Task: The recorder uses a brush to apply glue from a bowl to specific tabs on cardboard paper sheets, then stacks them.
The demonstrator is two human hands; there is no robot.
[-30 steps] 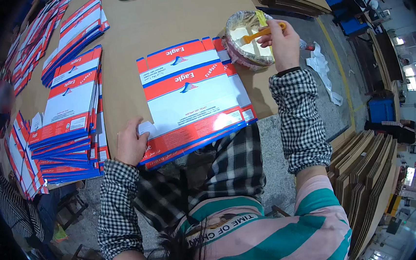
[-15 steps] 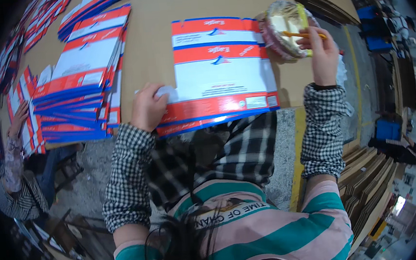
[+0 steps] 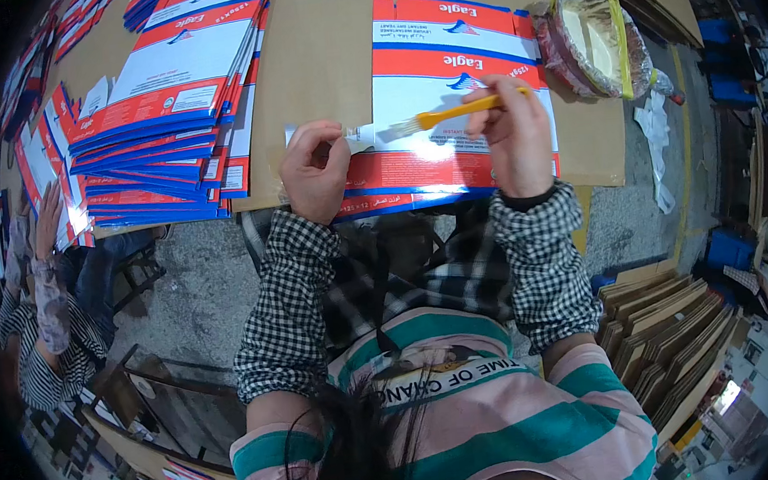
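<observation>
Holding yellow-handled flat brush (image 3: pixel 471 108) in right hand (image 3: pixel 520 139) above printed carton blank (image 3: pixel 418 102) on table (image 3: pixel 321 73), with left hand (image 3: pixel 317 171) curled at white flap (image 3: pixel 361 140), cannot tell if gripping; could smear printed face (image 3: pixel 406 173) by dipping bristles (image 3: pixel 398 130) too low.

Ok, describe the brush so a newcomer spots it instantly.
On the brown table, find the single flattened carton beside the plastic-lined tub. Over it, the right hand holds the brush, set apart from the printed carton by its slim yellow-orange handle.
</observation>
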